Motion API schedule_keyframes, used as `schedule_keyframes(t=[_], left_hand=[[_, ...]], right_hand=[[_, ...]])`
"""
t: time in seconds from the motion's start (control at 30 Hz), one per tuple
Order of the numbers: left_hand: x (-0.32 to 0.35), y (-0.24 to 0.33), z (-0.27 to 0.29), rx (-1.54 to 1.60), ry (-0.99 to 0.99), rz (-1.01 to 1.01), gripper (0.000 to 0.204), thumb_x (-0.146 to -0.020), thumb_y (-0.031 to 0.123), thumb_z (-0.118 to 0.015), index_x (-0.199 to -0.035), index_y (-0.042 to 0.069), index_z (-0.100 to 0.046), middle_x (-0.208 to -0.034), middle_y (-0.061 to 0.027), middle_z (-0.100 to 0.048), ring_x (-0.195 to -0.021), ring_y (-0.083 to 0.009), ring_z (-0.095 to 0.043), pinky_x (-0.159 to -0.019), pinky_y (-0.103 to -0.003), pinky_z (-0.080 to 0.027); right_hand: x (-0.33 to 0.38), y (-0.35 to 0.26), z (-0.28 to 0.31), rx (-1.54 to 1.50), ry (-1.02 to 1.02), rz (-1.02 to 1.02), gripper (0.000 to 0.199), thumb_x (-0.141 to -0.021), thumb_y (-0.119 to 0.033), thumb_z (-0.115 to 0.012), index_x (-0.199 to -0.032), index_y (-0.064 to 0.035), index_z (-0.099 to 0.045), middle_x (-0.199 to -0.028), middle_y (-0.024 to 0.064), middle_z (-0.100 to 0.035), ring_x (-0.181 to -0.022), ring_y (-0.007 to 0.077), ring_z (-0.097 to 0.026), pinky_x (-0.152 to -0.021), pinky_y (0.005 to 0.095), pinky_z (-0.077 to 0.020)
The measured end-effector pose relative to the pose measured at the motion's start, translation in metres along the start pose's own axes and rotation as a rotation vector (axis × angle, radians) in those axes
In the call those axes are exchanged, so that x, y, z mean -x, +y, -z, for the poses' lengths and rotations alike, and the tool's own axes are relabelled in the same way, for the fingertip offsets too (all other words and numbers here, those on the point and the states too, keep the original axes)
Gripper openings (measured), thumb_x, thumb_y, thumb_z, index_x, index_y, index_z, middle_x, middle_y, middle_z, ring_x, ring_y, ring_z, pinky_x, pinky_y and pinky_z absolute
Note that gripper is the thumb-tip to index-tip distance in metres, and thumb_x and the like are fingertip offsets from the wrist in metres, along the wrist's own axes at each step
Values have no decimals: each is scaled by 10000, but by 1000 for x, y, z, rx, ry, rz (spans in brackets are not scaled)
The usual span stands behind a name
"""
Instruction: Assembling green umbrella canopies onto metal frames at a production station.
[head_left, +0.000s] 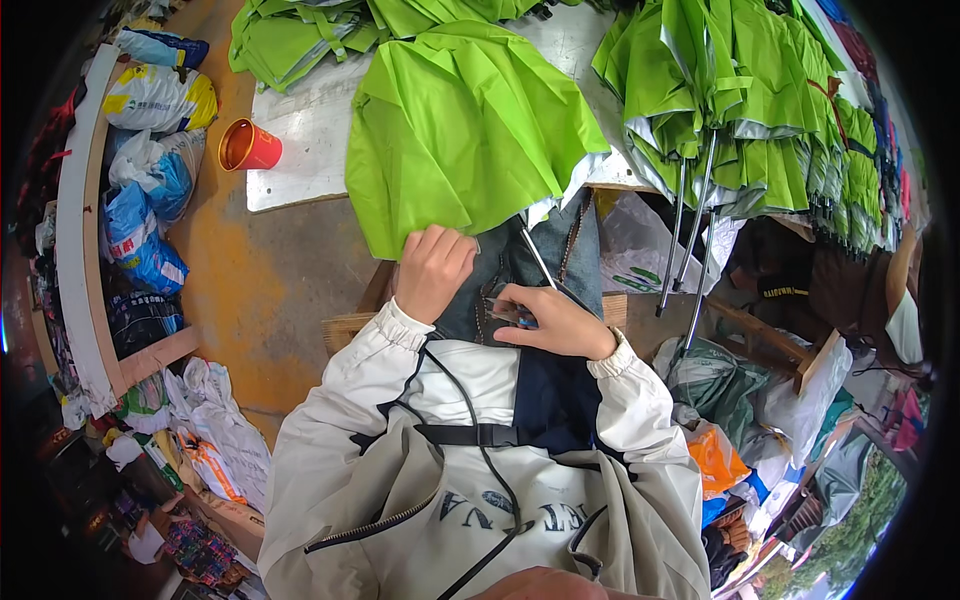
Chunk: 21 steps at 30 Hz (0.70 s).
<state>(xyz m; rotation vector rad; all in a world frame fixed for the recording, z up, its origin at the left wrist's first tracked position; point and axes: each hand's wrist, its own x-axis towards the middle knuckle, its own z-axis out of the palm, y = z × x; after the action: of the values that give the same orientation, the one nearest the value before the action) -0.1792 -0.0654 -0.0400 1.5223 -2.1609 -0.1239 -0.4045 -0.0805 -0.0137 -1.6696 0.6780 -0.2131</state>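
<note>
two bare hands in head view, both low-ctr, working at a bright green umbrella canopy point(460, 130) w/ silvery underside; it's spread over the near edge of a whitish tabletop point(300, 150) & hangs down toward the wearer's lap. l hand point(432, 268) is mostly closed, fingers curled at the canopy's lower l edge, apparently gripping the hem; exact fingertip contact is hidden. r hand point(555, 318) is part-closed, thumb & index nearly meeting around a small bluish item point(515, 315), too small to id. a thin metal shaft point(537, 255) slants out from under the canopy, its lower end near r hand; can't tell if they touch. wearer's in an off-white jacket point(345, 480) w/ black waist strap point(465, 435), jeans point(475, 285) showing btwn the hands & canopy. on the table, upper r: big heap of green umbrellas point(720, 90), several metal shafts poking down past the edge. more folded green fabric point(300, 45) at upper l, also on the table. red cup point(264, 148) sits at the table's l edge, open top tilted toward the l side of view. far l: stuffed plastic bags point(140, 235), mostly blue/white, beside a pale wood frame point(85, 240). lower r: orange & white bag point(715, 460) near a dark green bundle point(715, 380).
</note>
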Motion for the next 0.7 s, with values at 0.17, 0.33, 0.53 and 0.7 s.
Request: schedule_keyframes(t=[0.17, 0.33, 0.53, 0.7], left_hand=[[2, -3, 3, 68, 30, 19, 227, -709, 22, -745, -879, 94, -612, -879, -16, -628, -861, -226, -593, -749, -368, -410], [5, -3, 12, 144, 59, 24, 271, -686, 10, -738, -897, 95, -591, -887, -17, -624, -876, -230, -598, -759, -368, -422], [5, 0, 15, 159, 57, 27, 256, -707, 25, -750, -902, 97, -601, -892, -16, -636, -883, -228, -606, -769, -369, -431], [10, -2, 15, 220, 86, 51, 212, -752, 55, -762, -908, 94, -623, -912, -18, -661, -888, -232, -614, -772, -368, -433]], right_hand=[[0, -7, 1, -9, 67, -9, 361, -882, -230, -748, -1093, 10, -580, -921, 136, -664, -766, 268, -613, -733, 348, -504], [-8, -18, 0, -39, 220, -52, 411, -882, -197, -746, -1192, 9, -572, -906, 122, -643, -789, 234, -597, -748, 335, -495], [-28, -16, -12, -71, 319, -22, 475, -872, -169, -750, -1268, 11, -560, -884, 101, -623, -797, 193, -572, -749, 326, -482], [-30, -12, -12, -61, 311, -22, 457, -856, -156, -760, -1235, 15, -571, -879, 104, -611, -783, 200, -574, -733, 323, -482]])
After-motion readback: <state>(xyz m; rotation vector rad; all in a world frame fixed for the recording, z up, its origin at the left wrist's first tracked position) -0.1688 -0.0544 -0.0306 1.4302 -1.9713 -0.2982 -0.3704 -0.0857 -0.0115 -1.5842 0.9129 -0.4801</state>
